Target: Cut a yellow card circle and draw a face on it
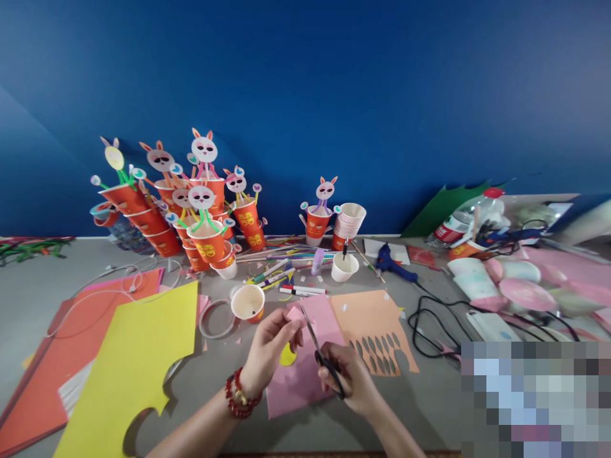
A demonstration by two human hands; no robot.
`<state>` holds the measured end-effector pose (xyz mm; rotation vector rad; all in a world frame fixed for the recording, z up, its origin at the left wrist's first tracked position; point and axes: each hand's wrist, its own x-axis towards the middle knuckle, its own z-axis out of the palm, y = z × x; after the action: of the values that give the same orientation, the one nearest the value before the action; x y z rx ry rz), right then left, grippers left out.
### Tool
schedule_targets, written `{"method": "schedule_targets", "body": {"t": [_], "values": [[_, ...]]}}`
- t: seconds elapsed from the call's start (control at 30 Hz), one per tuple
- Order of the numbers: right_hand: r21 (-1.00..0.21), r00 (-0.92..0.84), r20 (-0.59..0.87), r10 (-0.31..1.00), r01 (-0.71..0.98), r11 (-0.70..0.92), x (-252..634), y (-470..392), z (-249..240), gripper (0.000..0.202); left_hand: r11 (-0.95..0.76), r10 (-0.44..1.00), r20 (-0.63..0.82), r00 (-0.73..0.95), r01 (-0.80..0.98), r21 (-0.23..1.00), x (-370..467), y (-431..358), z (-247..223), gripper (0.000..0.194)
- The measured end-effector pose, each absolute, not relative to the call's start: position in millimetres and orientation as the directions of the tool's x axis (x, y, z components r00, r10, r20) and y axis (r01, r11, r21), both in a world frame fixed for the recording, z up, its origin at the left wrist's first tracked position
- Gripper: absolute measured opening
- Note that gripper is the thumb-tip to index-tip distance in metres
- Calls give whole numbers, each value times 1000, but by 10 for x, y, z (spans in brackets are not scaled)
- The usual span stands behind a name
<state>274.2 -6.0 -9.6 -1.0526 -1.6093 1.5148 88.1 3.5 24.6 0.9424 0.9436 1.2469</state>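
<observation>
My left hand (pixel 274 340), with a red bead bracelet at the wrist, pinches a small piece of pink paper (pixel 295 314). In my right hand (pixel 347 374) is a pair of black-handled scissors (pixel 312 334), its blades pointing up and left beside the pink piece. Whether the blades touch the paper I cannot tell. Below both hands lies a pink paper sheet (pixel 305 388), with a yellow paper piece (pixel 287 355) on it, partly hidden by my left hand. To the right, an orange paper sheet (pixel 365 312) has rows of leaf-shaped cut-outs.
Rabbit-faced paper cups (pixel 208 245) stand stacked at the back left. A white-rimmed cup (pixel 248 302) and a tape roll (pixel 217 318) sit left of my hands. Behind are markers (pixel 303 290), and a blue glue gun (pixel 394 262) with a black cable. Yellow paper (pixel 143 356) lies left.
</observation>
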Motion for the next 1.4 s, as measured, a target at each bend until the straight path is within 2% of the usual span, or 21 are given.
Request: {"method": "schedule_targets", "body": {"t": [0.17, 0.5, 0.77, 1.03, 1.4], "values": [[-997, -476, -64, 877, 67, -37, 2738, -65, -79, 63, 48, 996, -30, 84, -226, 973, 852, 43, 254, 33], [-996, -505, -83, 859, 21, -83, 2727, -56, -30, 63, 53, 994, -35, 106, -166, 985, 814, 47, 275, 34], [-996, -504, -88, 859, 20, -90, 2737, -37, -39, 64, 44, 994, -25, 104, -183, 982, 796, 47, 256, 37], [-985, -490, -170, 855, 64, -159, 2728, -27, 30, 68, 33, 995, -14, 99, -191, 981, 776, 83, 240, 38], [-987, -503, -160, 849, 91, -132, 2771, -13, 19, 63, 24, 996, -8, 91, -175, 984, 766, 89, 283, 40]]}}
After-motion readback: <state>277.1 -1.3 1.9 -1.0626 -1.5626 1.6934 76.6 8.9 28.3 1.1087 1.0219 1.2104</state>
